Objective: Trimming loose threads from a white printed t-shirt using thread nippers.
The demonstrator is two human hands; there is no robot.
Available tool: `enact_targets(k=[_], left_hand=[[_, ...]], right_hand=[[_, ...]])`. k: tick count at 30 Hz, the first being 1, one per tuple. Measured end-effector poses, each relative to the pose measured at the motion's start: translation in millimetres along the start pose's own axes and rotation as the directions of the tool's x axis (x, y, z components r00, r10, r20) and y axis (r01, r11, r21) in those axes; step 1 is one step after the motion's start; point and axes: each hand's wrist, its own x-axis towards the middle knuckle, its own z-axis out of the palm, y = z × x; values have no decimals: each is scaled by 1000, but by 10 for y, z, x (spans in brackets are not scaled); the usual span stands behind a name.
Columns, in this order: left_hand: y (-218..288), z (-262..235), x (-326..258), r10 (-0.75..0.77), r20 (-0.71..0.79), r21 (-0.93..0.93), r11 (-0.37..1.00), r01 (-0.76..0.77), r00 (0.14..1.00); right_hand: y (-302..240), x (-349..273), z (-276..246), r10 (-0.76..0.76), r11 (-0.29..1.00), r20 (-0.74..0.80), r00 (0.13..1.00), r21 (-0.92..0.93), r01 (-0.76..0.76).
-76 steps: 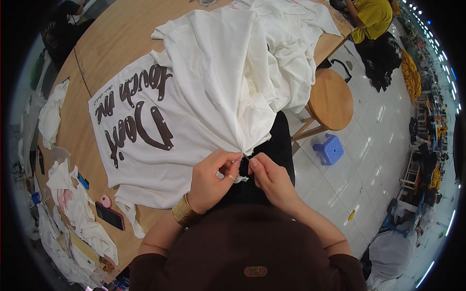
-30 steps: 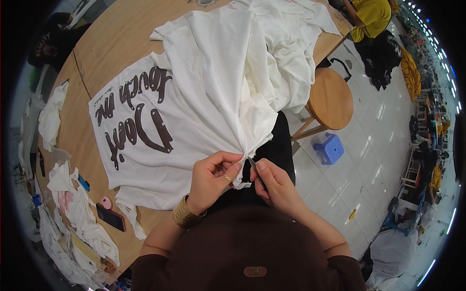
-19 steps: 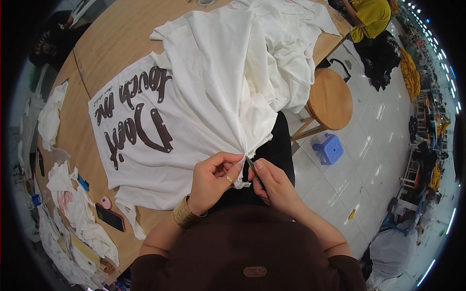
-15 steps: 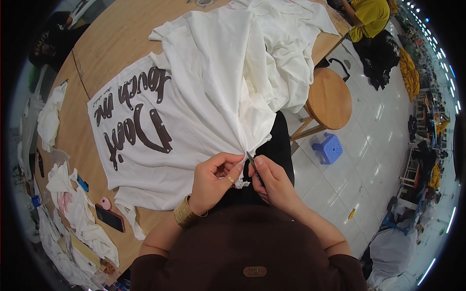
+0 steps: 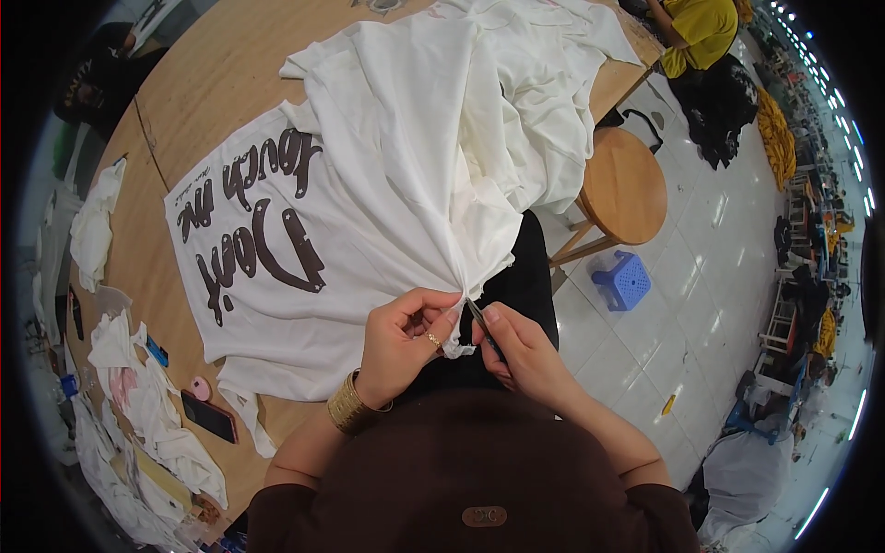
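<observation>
A white garment [image 5: 387, 166] with large dark lettering spreads over the table and hangs down into my lap, gathered to a point between my hands. At that gathered edge my left hand [image 5: 406, 336], with a gold bracelet at its wrist, pinches the cloth between thumb and fingers. My right hand [image 5: 525, 346] is closed around a pair of dark metal thread snips [image 5: 481, 324]. The tips of the snips meet the cloth right beside my left fingertips. Whether the blades are cutting is too small to make out. A frayed bit of the white cloth dangles below my left fingers.
On the wooden table [image 5: 212, 60] at left lie a phone [image 5: 209, 417], a small pink round object [image 5: 201, 388] and white cloth pieces [image 5: 166, 429]. To the right stand a round wooden stool [image 5: 627, 189] and a low blue plastic stool [image 5: 625, 281]. A person in yellow [image 5: 702, 32] sits far right.
The snips have shifted slightly, and their blades appear a little more apart at the cloth. My left hand keeps its pinch almost in place.
</observation>
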Motion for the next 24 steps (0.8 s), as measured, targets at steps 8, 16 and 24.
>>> enact_targets(k=[8, 16, 24], left_hand=[[-6, -2, -8, -4, -13, 4, 1000, 4, 1000], [9, -9, -7, 7, -1, 37, 999, -7, 1000], [27, -28, -14, -3, 9, 4, 1000, 3, 1000]], right_hand=[[-9, 18, 18, -2, 1000, -7, 1000, 3, 2], [43, 51, 23, -37, 999, -49, 998, -7, 36], [-20, -13, 7, -67, 996, -45, 997, -58, 64]])
